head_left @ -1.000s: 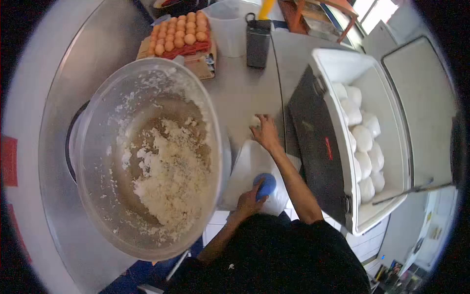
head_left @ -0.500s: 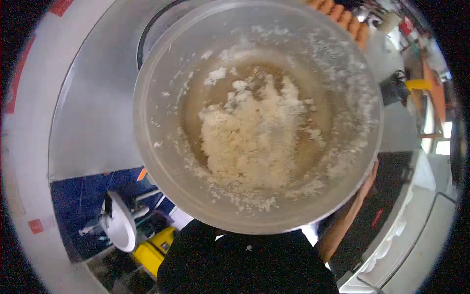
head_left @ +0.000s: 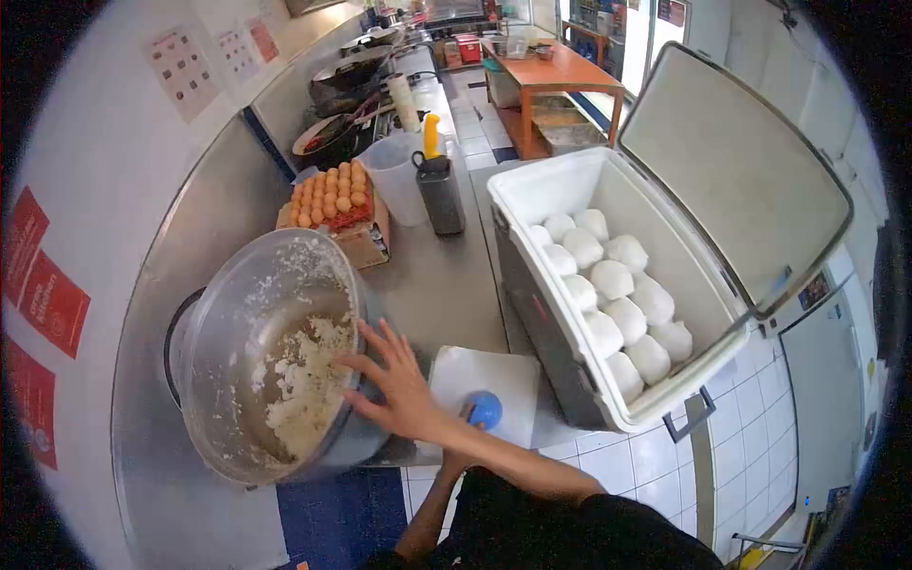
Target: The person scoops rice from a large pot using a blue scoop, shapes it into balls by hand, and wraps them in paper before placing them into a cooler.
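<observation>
A large translucent tub with clumps of white rice inside stands tilted on the steel counter, its mouth facing me. My right hand reaches across to the tub's near right rim, fingers spread; whether the fingertips touch the rim is hard to tell. Beneath my right forearm, my left hand is partly hidden, with its fingers around the edge of a small blue rounded bowl. That bowl is over a stack of white paper sheets at the counter's front edge.
At right stands an open cooler box holding several white wrapped bundles, its lid raised. Behind the tub are a tray of eggs on a carton, a clear jug and a knife holder. An orange table stands farther back.
The tub, held up close before me with a hand at its right side, is now down at the left. My right hand is spread at its rim; the cooler and blue bowl have come into view.
</observation>
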`<state>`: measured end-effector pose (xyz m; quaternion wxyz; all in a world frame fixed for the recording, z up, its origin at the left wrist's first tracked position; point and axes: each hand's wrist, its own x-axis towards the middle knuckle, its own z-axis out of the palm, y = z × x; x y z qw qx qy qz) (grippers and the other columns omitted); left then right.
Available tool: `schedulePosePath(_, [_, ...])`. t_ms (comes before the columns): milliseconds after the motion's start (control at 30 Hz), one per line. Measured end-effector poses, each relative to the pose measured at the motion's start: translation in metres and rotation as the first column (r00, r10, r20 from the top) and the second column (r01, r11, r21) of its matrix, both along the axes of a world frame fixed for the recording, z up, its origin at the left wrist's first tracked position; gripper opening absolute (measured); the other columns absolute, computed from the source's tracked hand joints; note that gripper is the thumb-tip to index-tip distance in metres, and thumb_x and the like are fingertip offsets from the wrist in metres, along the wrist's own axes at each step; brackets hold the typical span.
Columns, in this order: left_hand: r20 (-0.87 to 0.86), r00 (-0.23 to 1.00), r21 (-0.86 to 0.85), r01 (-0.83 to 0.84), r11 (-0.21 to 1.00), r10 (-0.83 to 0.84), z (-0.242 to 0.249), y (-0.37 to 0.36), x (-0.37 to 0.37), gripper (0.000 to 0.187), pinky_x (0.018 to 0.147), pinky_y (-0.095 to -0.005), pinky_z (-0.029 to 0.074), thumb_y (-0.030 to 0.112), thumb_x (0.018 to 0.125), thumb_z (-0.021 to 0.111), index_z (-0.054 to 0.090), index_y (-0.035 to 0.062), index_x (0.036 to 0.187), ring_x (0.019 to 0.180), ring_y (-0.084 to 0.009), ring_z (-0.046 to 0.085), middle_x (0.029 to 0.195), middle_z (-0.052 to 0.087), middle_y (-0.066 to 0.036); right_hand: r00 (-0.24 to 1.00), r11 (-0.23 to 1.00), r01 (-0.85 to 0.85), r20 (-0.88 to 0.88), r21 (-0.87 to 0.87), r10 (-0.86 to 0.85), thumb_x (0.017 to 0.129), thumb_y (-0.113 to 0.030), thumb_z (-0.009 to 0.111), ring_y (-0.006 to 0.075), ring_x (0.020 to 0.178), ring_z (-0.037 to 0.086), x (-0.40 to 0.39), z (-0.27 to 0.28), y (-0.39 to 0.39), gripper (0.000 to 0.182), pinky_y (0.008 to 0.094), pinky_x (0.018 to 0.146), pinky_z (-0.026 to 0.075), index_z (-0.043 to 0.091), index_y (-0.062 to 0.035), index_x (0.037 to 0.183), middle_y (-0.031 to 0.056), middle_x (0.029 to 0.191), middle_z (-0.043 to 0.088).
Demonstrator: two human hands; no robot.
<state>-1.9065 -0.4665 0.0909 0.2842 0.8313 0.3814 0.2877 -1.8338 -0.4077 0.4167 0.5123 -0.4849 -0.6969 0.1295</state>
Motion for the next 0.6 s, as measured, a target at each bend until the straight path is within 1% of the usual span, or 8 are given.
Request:
schedulePosePath(33, [-0.007,1.000,0.000,-0.002,1.000,0.002,0.001,-0.001,0.010,0.058,0.103,-0.0435,0.036,0.032,0.093,0.059,0.041,0.0032,0.140,0.119,-0.0335,0.051,0.138,0.049,-0.019,1.000,0.999,0.001,0.011,-0.052,0.000,0.087,-0.024,0.062,0.0373,0.144,0.017,0.001,-0.006,-0.013,0.047,0.0615,0.113,0.014,0.050,-0.0163,0.132,0.0123,0.154,0.025])
schedulePosePath(67, [0.111,0.991,-0.225,-0.052,0.973,0.078,0.002,-0.004,0.016,0.057,0.104,-0.0428,0.035,0.031,0.093,0.059,0.042,0.0029,0.140,0.121,-0.0327,0.049,0.138,0.049,-0.019,0.997,0.999,0.038,0.062,0.021,-0.039,0.086,-0.020,0.062,0.0363,0.141,0.025,0.002,-0.015,-0.024,0.044,0.0602,0.112,0.019,0.052,-0.0143,0.129,0.0131,0.150,0.033])
schedulePosePath(167, [0.137,0.978,-0.410,-0.089,0.908,0.158,0.026,-0.005,0.014,0.054,0.106,-0.0428,0.034,0.026,0.094,0.059,0.042,0.0016,0.139,0.125,-0.0307,0.048,0.138,0.048,-0.018,0.988,0.998,0.033,-0.150,-0.052,-0.040,0.084,-0.016,0.062,0.0362,0.123,0.046,0.019,-0.079,-0.065,0.036,0.0518,0.104,0.034,0.057,-0.0095,0.118,0.0145,0.130,0.052])
schedulePosePath(300, [0.147,0.960,-0.109,-0.223,0.969,0.238,0.066,-0.004,0.033,0.045,0.085,-0.0446,0.050,0.025,0.094,0.056,0.048,0.0086,0.135,0.106,-0.0407,0.061,0.121,0.060,-0.023,0.945,0.894,0.266,-0.086,-0.361,-0.316,0.080,-0.012,0.063,0.0361,0.097,0.058,0.087,-0.201,-0.161,0.021,0.0450,0.089,0.043,0.061,-0.0060,0.101,0.0150,0.097,0.063])
schedulePosePath(367, [-0.008,0.955,-0.183,-0.293,0.938,0.297,0.069,-0.007,0.036,0.044,0.082,-0.0463,0.049,0.031,0.096,0.053,0.050,0.0076,0.134,0.101,-0.0431,0.061,0.111,0.064,-0.024,0.970,0.804,0.240,0.170,-0.544,-0.175,0.079,-0.014,0.065,0.0348,0.110,0.055,0.104,-0.250,-0.197,0.024,0.0467,0.095,0.042,0.063,-0.0057,0.102,0.0164,0.110,0.062])
schedulePosePath(400, [-0.017,0.948,-0.164,-0.317,0.934,0.318,0.063,-0.004,0.036,0.042,0.075,-0.0419,0.050,0.027,0.097,0.052,0.050,0.0072,0.134,0.084,-0.0355,0.067,0.096,0.067,-0.020,0.973,0.794,0.232,0.153,-0.562,-0.176,0.079,-0.014,0.065,0.0348,0.110,0.055,0.110,-0.263,-0.203,0.024,0.0467,0.095,0.042,0.063,-0.0057,0.102,0.0164,0.110,0.062])
schedulePosePath(467, [0.016,0.941,-0.303,-0.318,0.898,0.338,0.087,-0.006,0.033,0.042,0.071,-0.0376,0.050,0.025,0.097,0.052,0.049,0.0076,0.135,0.078,-0.0273,0.064,0.091,0.066,-0.016,0.925,0.909,0.197,0.378,-0.367,-0.048,0.081,-0.019,0.067,0.0324,0.123,0.048,0.111,-0.282,-0.220,0.034,0.0482,0.106,0.035,0.060,-0.0072,0.112,0.0156,0.126,0.055])
schedulePosePath(600, [0.243,0.901,-0.395,-0.247,0.885,0.360,0.224,-0.023,0.025,0.047,0.057,-0.0249,0.045,0.020,0.098,0.053,0.041,0.0093,0.143,0.062,-0.0080,0.050,0.085,0.062,-0.004,0.871,0.862,0.216,0.489,-0.459,0.042,0.082,-0.021,0.067,0.0296,0.131,0.039,0.107,-0.282,-0.219,0.042,0.0479,0.111,0.030,0.057,-0.0089,0.121,0.0130,0.137,0.046])
